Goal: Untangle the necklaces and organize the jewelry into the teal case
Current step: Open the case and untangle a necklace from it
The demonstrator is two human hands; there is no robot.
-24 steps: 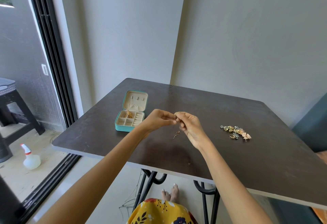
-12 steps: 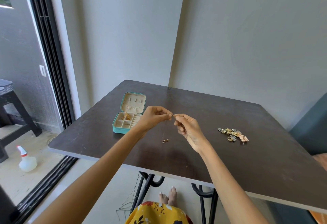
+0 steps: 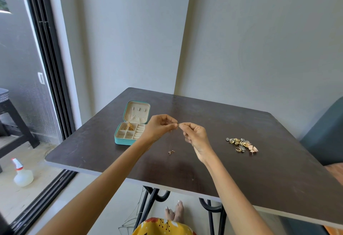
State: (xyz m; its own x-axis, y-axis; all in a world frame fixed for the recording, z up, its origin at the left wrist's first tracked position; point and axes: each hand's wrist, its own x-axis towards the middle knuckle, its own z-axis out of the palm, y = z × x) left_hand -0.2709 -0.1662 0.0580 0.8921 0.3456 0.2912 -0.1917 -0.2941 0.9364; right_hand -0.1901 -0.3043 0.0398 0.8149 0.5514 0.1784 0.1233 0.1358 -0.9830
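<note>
Necklace [image 3: 171, 141]: a thin chain hangs near the middle of the frame, pinched at its top between the two hands, with its small dark pendant [image 3: 171, 152] resting at or just above the counter [image 3: 204, 169]; contact cannot be told. The left hand [image 3: 160, 128] has thumb and forefinger closed on the chain's end, and the right hand [image 3: 194, 135] pinches the same spot from the other side, fingertips almost touching. Left of the hands, the teal case [image 3: 132, 123] lies open on the counter, lid tipped back, with something gold in one upper-left compartment of its tray. To the right of the hands, well apart from the case, a small heap of rings and earrings [image 3: 241, 144] lies on the dark surface. At the lower left of the frame a spray bottle [image 3: 22, 174] stands on the floor.
</note>
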